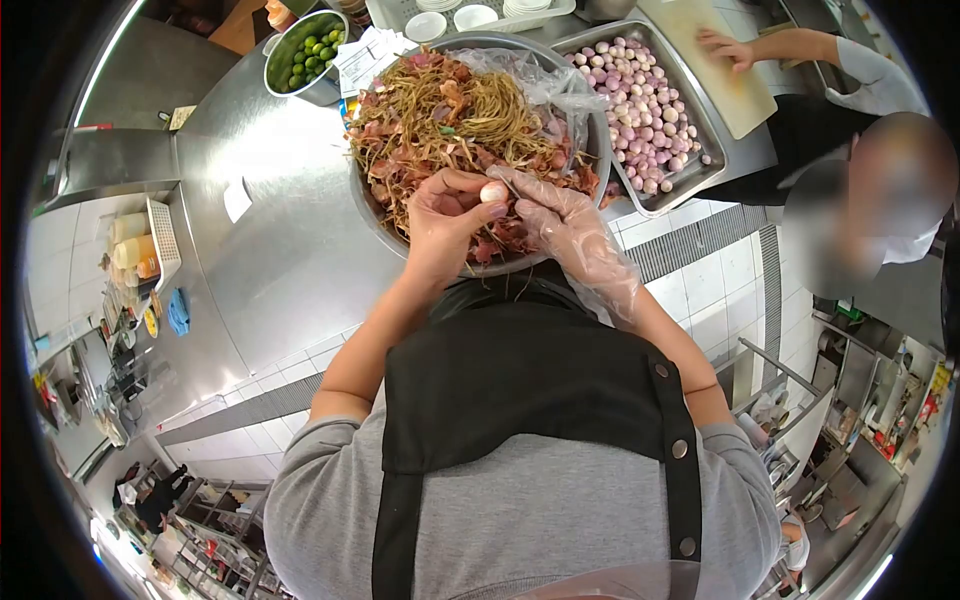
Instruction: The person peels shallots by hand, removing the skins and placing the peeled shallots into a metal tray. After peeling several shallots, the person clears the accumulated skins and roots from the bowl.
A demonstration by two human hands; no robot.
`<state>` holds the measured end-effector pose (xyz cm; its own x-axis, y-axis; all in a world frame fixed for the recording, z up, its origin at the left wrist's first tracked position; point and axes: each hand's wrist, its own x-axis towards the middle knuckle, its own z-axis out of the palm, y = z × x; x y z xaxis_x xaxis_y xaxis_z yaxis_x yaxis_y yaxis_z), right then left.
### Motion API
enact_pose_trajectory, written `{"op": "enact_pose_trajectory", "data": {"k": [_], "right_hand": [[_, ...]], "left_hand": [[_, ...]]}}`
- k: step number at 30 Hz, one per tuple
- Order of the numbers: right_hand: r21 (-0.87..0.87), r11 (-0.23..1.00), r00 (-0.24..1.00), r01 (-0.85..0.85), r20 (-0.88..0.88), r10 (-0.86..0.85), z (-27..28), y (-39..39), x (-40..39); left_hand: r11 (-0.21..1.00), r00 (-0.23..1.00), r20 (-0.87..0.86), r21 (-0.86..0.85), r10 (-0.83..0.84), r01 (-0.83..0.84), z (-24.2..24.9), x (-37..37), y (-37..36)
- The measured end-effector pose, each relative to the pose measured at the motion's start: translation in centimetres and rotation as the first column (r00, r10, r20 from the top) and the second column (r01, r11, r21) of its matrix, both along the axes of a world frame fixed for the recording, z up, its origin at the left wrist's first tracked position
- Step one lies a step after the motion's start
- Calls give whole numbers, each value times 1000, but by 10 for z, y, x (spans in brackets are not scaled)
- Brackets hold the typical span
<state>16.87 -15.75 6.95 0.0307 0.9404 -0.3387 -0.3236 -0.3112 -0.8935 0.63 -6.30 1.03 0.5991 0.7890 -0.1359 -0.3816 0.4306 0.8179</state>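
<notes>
A small peeled shallot (492,193) is pinched between the thumb and fingers of my bare left hand (448,215). Close beside it, my right hand (570,225) wears a clear plastic glove, its fingertips near the shallot; whether they hold anything is hidden. Both hands are over a large round metal bowl (362,200) heaped with reddish skins (400,150) and dry, straw-like roots (490,100). A crumpled clear plastic bag (565,85) lies over the bowl's far right side.
Right of the bowl, a metal tray (712,130) holds several peeled shallots (640,110). A co-worker's hand (728,48) rests on a cutting board (715,75). A pot (325,92) of green limes (312,62), papers (368,60) and white dishes (475,17) stand behind.
</notes>
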Motion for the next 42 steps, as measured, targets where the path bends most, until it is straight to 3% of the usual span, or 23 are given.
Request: {"op": "enact_pose_trajectory", "data": {"k": [2, 4, 7, 11, 14, 19, 20, 22, 23, 24, 27, 29, 31, 33, 35, 36, 37, 38, 40, 42], "right_hand": [[-3, 1000, 999, 31, 25, -30, -3, -1, 1], [-130, 991, 994, 30, -100, -44, -6, -2, 5], [-120, 989, 992, 86, -83, -97, -7, 2, 5], [-73, 993, 995, 91, -22, -93, 12, -4, 13], [-70, 996, 998, 53, -26, -55, 17, -4, 34], [-116, 984, 991, 133, 28, -131, 7, -9, 70], [-36, 971, 971, 236, 56, -234, -2, -12, 81], [-34, 792, 793, 609, 24, -609, -8, -9, 105], [-39, 707, 703, 706, 150, -695, 3, -3, 116], [-34, 609, 607, 792, 142, -782, -31, -7, 151], [-6, 498, 498, 867, 50, -866, -40, -12, 188], [15, 539, 538, 842, 51, -842, -36, -7, 180], [25, 594, 593, 804, 42, -804, -22, -1, 155], [-8, 840, 832, 542, 143, -536, -4, 4, 119], [-31, 904, 901, 426, 110, -420, -14, 15, 92], [-54, 964, 958, 261, 138, -252, -10, 17, 77], [-80, 992, 983, 95, 164, -81, -5, 21, 63], [-82, 994, 985, 78, 157, -64, 1, 24, 50], [38, 991, 952, -125, 285, 109, 12, 30, 28], [48, 985, 956, -167, 251, 150, 18, 33, 19]], "left_hand": [[999, 1000, -15, 33, -1, 1, 0, 2, -5], [998, 999, -10, -56, 41, -41, 3, 4, -7], [997, 998, -54, -73, 19, -23, 9, 6, 0], [996, 993, -113, 86, 24, -14, 12, 9, 11], [988, 948, -317, 131, -38, 84, 19, 1, 14], [965, 900, -414, 155, -133, 214, 27, -15, 20], [965, 889, -443, 163, -114, 205, 27, -18, 20], [964, 877, -476, 197, -65, 178, 24, -22, 22], [962, 879, -472, 203, -67, 183, 24, -21, 23], [963, 897, -439, 218, -49, 159, 25, -23, 21], [964, 906, -422, 228, -31, 139, 27, -23, 21], [968, 894, -448, 217, -18, 129, 25, -23, 22], [969, 952, -305, 244, 38, 39, 20, -21, 23], [961, 928, -358, 276, 107, -5, 30, -21, 26], [958, 960, -264, 287, 91, -12, 28, -23, 31], [956, 955, -272, 291, 118, -36, 29, -22, 32], [969, 963, -260, 248, 74, -8, 32, -20, 33], [979, 969, -244, 202, 24, 27, 35, -18, 33], [978, 966, -255, 207, 41, 14, 39, -12, 31], [970, 977, -208, 244, 49, 3, 32, -10, 31]]}}
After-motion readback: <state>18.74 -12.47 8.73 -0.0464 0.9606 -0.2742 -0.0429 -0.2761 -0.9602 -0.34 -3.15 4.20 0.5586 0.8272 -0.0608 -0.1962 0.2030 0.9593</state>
